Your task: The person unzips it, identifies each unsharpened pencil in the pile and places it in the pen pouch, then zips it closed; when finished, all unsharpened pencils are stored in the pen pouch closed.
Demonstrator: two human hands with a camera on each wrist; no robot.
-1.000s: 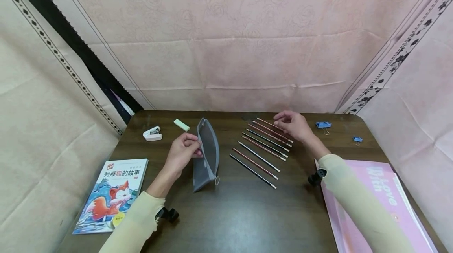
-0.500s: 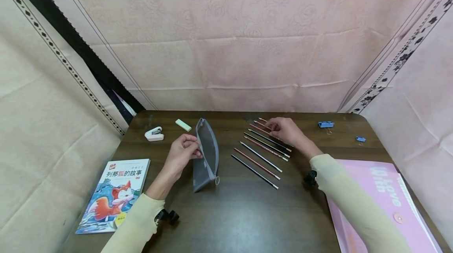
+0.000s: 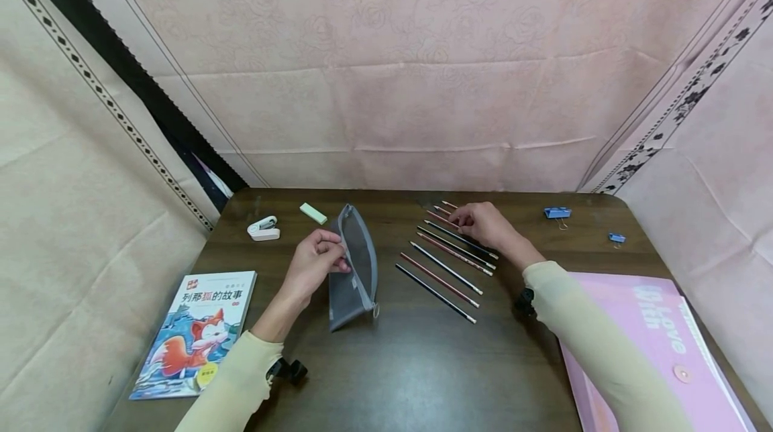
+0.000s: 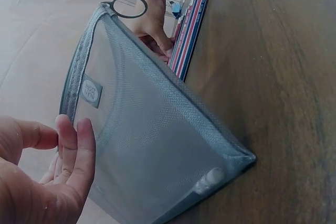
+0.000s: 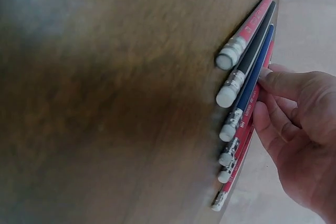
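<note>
A grey mesh pencil case point(image 3: 349, 303) stands upright with its mouth unzipped. My left hand point(image 3: 314, 263) pinches its near upper rim between thumb and fingers, and the left wrist view shows the mesh side of the pencil case point(image 4: 152, 135) with a ring on its zip. To the right, several pencils lie slanted in a row on the table, the nearest a dark pencil point(image 3: 435, 293). At the far end of that row, my right hand point(image 3: 488, 225) pinches a red pencil point(image 5: 252, 100), which lies close beside a blue pencil point(image 5: 255, 72). The hand partly covers the farthest pencils.
On the left lie a picture book point(image 3: 193, 338), a white stapler point(image 3: 263, 229) and a pale green eraser point(image 3: 313, 212). Two blue binder clips sit at the back right, the larger clip point(image 3: 557, 212) farther left. A pink folder point(image 3: 652, 338) lies under the right forearm.
My right hand has moved left and down onto a red pencil in the far part of the row. The left hand keeps hold of the pencil case, which has turned slightly.
</note>
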